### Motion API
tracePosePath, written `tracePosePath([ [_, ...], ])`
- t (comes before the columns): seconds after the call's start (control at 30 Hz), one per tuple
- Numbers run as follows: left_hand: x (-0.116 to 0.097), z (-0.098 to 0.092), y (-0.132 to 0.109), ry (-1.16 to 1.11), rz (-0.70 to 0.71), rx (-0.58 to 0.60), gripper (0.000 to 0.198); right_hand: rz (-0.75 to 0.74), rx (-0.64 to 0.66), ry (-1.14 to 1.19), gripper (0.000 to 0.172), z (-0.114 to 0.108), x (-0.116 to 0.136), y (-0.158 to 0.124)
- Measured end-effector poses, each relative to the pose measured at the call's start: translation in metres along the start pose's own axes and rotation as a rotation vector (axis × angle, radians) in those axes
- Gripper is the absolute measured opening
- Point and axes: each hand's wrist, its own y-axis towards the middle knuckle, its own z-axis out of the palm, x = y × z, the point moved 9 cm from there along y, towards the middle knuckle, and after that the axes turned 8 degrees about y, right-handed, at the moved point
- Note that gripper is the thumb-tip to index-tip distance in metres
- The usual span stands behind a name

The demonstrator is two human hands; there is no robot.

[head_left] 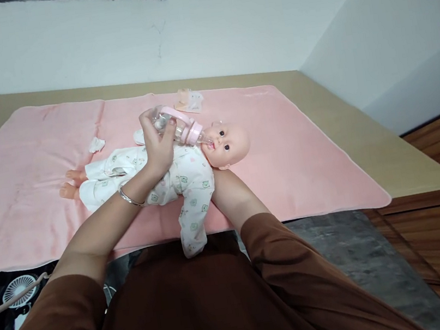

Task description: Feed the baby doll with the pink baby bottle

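A baby doll (190,164) in white printed clothes lies on its back across a pink mat (298,164), head to the right, feet to the left. My left hand (161,143) is wrapped round a clear baby bottle with a pink collar and handle (192,131). The bottle slants down to the right, and its nipple touches the doll's mouth. My right forearm passes beneath the doll's neck and upper back; the doll hides my right hand. One doll sleeve hangs over the mat's near edge.
A crumpled white tissue (97,145) lies left of the bottle, and a small packet (189,101) is behind it. The mat covers much of a wooden table (394,166) against a wall. A white fan (19,291) is below at the left.
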Motion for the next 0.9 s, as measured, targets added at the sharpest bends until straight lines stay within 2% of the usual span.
tracePosePath([
  [0.07, 0.001, 0.0, 0.0, 0.001, -0.002, 0.0, 0.05, 0.022, -0.014, -0.009, 0.061, 0.0, 0.001, 0.001],
  [0.2, 0.0, -0.001, 0.001, -0.003, 0.002, -0.001, 0.05, 0.008, -0.042, -0.046, 0.071, 0.008, 0.013, 0.009],
  [0.33, -0.001, -0.001, 0.001, -0.001, 0.001, 0.0, 0.051, -0.012, -0.087, -0.037, 0.061, 0.009, 0.021, 0.016],
  [0.47, 0.0, -0.001, 0.001, -0.002, -0.005, 0.006, 0.051, 0.064, 0.009, 0.015, 0.062, 0.009, 0.013, 0.014],
  [0.53, 0.0, -0.001, 0.001, 0.001, -0.002, 0.002, 0.051, 0.049, 0.037, 0.039, 0.062, 0.007, 0.011, 0.013],
  [0.7, -0.001, -0.002, 0.001, 0.01, 0.002, 0.0, 0.05, -0.025, 0.014, 0.042, 0.067, 0.002, 0.011, 0.011],
  [0.9, 0.003, -0.002, 0.002, 0.014, -0.002, -0.003, 0.05, 0.079, 0.064, -0.004, 0.069, 0.003, 0.006, 0.006],
])
